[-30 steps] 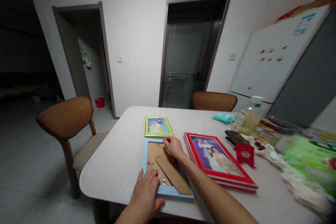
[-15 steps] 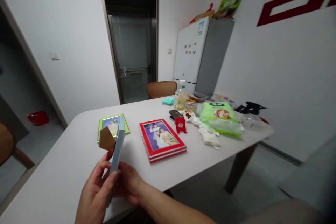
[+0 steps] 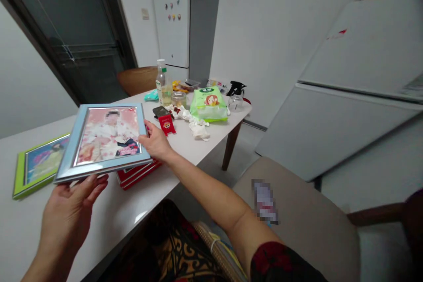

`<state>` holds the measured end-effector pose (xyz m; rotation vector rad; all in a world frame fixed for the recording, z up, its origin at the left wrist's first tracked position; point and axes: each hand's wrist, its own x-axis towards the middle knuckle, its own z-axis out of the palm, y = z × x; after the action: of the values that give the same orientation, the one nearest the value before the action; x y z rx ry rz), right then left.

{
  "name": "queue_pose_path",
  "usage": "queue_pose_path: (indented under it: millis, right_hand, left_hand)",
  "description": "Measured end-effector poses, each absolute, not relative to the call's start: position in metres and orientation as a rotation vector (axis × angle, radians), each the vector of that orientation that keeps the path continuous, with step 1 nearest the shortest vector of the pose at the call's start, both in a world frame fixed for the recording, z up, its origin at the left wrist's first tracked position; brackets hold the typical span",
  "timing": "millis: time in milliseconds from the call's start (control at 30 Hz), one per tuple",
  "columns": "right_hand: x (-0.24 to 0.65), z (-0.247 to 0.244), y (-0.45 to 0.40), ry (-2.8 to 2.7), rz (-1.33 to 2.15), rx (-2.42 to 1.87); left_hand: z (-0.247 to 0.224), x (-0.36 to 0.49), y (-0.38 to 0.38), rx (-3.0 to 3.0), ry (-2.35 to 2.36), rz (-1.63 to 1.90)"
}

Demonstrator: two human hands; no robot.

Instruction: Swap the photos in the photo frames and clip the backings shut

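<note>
Both of my hands hold a light blue picture frame (image 3: 109, 169) above the table, its photo facing up toward me and tilted. My left hand (image 3: 71, 211) grips the near edge from below, with some fingers hidden under it. On the right side, my right hand (image 3: 155, 141) is closed around the border, thumb on top. Partly covered by the blue frame, red picture frames (image 3: 140, 172) lie stacked on the table. To the left rests a green picture frame (image 3: 21, 176), its right part hidden behind the blue one.
On the white table (image 3: 20, 224) stand a bottle (image 3: 163, 86), a glass jar (image 3: 179, 98), a small red stand (image 3: 167, 124), a phone (image 3: 161, 112), crumpled tissues (image 3: 199, 131) and a green tissue pack (image 3: 209, 103). A beige chair seat (image 3: 307, 211) is at my right.
The blue frame has turned from edge-on to face up, and its open back stand is now out of sight. My view has swung right and down.
</note>
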<state>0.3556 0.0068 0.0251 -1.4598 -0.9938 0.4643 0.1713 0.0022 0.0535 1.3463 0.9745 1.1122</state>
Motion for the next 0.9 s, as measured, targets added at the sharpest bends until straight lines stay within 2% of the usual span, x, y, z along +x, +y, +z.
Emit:
queue_pose_path:
  millis: [200, 367, 567, 733, 800, 900]
  right_hand:
    - [0.412, 0.017, 0.004, -1.248, 0.399, -1.863]
    - [0.420, 0.013, 0.008, -1.327, 0.383, -1.935]
    - [0.411, 0.010, 0.014, -1.424, 0.288, -1.973]
    - [0.382, 0.017, 0.008, -1.438, 0.100, -1.923]
    - [0.356, 0.019, 0.002, -1.476, -0.047, -1.778]
    - [0.307, 0.020, -0.005, -1.690, 0.027, -1.497]
  left_hand:
    - [0.019, 0.180, 0.022, 1.241, 0.960, 0.871]
    - [0.005, 0.178, 0.026, 1.563, 1.044, 0.619]
    - [-0.003, 0.165, 0.029, 1.873, 1.013, 0.519]
    - [0.004, 0.141, 0.054, 2.227, 1.113, 0.525]
    - [0.006, 0.129, 0.079, 2.383, 1.295, 0.601]
    - [0.005, 0.109, 0.124, 2.457, 1.492, 0.657]
